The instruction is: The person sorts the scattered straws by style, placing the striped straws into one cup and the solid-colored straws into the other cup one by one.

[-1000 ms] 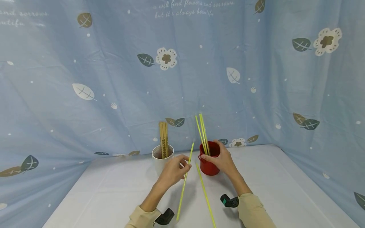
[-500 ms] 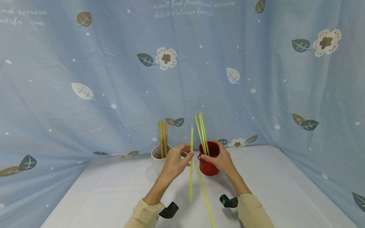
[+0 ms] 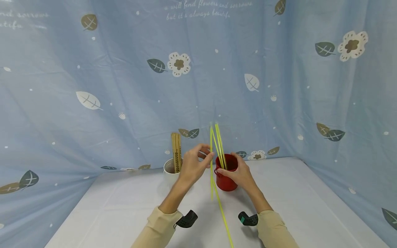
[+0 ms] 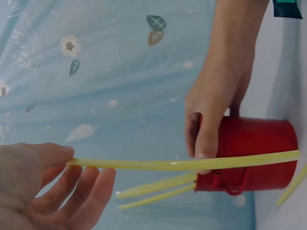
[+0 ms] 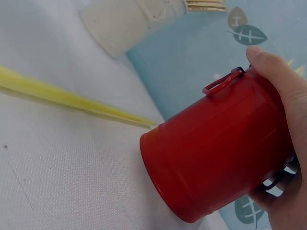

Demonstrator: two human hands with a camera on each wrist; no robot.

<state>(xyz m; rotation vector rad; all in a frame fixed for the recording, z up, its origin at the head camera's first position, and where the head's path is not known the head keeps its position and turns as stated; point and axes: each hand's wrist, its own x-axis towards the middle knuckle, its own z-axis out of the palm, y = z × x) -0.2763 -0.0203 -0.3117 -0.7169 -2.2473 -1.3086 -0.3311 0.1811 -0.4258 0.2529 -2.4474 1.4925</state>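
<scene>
My left hand (image 3: 194, 165) pinches a thin yellow-green glow stick (image 4: 182, 164) near its upper part, between thumb and fingers. In the head view this stick stands nearly upright just left of the red bucket (image 3: 226, 182). My right hand (image 3: 242, 174) grips that bucket by its rim, thumb at the near side and fingers round the far side. Several similar glow sticks (image 3: 219, 143) lean leftward out of the bucket. Another glow stick (image 5: 72, 98) lies on the table, its far end close to the bucket's base.
Left of the red bucket is a white bucket (image 3: 170, 178) holding several wooden chopsticks (image 3: 176, 151), partly hidden by my left hand. A white cloth covers the table (image 3: 124, 213). Behind it hangs a blue printed curtain (image 3: 130, 69).
My left hand has risen and moved right toward the red bucket, bringing the glow stick from a slant to nearly upright. My right hand keeps its hold on the bucket.
</scene>
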